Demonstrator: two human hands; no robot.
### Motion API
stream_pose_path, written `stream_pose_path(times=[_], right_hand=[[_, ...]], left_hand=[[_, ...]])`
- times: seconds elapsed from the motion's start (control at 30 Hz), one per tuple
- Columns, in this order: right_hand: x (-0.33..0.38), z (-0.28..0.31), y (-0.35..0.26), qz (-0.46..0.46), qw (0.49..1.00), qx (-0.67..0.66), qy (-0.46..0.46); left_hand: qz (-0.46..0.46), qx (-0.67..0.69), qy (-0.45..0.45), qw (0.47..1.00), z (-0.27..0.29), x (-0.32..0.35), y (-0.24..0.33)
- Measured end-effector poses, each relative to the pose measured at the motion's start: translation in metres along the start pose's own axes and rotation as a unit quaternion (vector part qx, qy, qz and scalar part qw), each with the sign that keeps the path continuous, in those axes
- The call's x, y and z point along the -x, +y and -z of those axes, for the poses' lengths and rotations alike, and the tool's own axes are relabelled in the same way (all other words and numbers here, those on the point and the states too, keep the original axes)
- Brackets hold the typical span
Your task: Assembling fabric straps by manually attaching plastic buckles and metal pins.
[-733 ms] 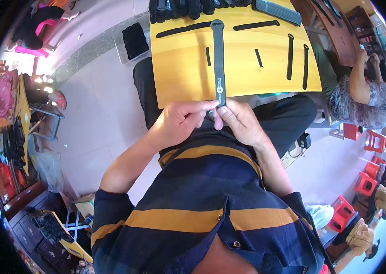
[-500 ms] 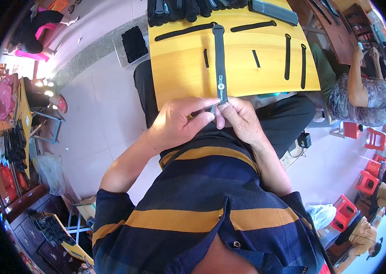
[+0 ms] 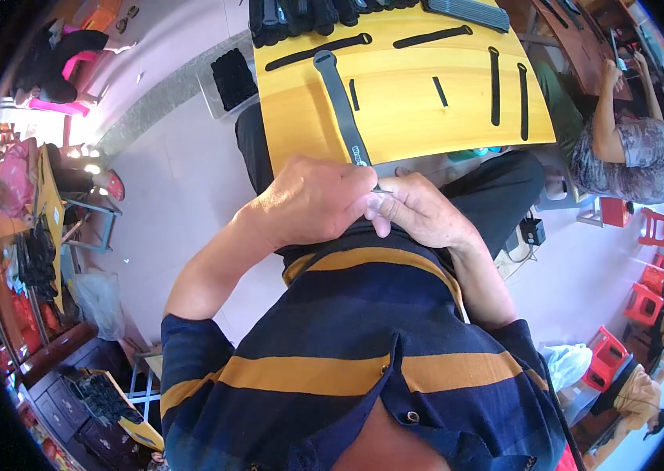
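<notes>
A long dark grey strap (image 3: 340, 102) with a rounded, slotted head stretches from my hands over the near part of the yellow table (image 3: 410, 125). My left hand (image 3: 304, 200) is closed around its near end, knuckles up, hiding that end. Right beside it, my right hand (image 3: 422, 210) pinches a small bit of the strap between thumb and fingers. The two hands meet just off the table's near edge, above my lap. Several black straps lie flat on the table, among them one at the far left (image 3: 316, 52) and one at the right (image 3: 494, 86).
Bundled black straps (image 3: 324, 16) and a stack of grey straps (image 3: 469, 12) lie along the far edge. Black pieces fill a clear bin (image 3: 231, 78) on the floor at left. At right sits another person (image 3: 630, 157); red stools (image 3: 603, 357) stand farther back.
My left hand has turned over and closed on the strap's near end beside my right hand. The strap's far head has swung to the left.
</notes>
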State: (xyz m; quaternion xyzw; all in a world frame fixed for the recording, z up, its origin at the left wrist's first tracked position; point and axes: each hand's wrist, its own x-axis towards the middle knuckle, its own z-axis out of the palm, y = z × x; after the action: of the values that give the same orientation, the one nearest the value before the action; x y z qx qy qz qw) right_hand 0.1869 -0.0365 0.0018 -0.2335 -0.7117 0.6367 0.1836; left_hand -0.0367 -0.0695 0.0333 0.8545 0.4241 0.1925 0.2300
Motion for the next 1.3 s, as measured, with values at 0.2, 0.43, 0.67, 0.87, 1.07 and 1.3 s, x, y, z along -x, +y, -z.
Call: stream_pose_path(times=[0.2, 0.43, 0.67, 0.87, 1.07, 1.3], right_hand=[[0.005, -0.006, -0.001, 0.033, 0.999, -0.035, -0.018], [0.006, 0.017, -0.022, 0.028, 0.996, -0.011, -0.078], [0.022, 0.043, -0.014, 0.043, 0.994, 0.017, -0.1], [0.03, 0.064, -0.036, 0.032, 0.983, 0.024, -0.181], [0.044, 0.076, -0.056, 0.044, 0.956, 0.074, -0.28], [0.027, 0.067, -0.075, 0.084, 0.945, 0.112, -0.295]], left_hand=[[0.005, 0.221, 0.068, 0.973, -0.012, 0.008, -0.003], [0.089, 0.693, -0.016, 0.715, -0.025, 0.021, -0.019], [-0.015, 0.781, 0.127, 0.611, -0.02, 0.019, -0.034], [-0.086, 0.809, 0.31, 0.491, 0.026, 0.037, -0.027], [-0.285, 0.772, 0.354, 0.445, 0.087, 0.092, -0.036], [-0.309, 0.694, 0.417, 0.499, 0.105, 0.147, -0.042]])
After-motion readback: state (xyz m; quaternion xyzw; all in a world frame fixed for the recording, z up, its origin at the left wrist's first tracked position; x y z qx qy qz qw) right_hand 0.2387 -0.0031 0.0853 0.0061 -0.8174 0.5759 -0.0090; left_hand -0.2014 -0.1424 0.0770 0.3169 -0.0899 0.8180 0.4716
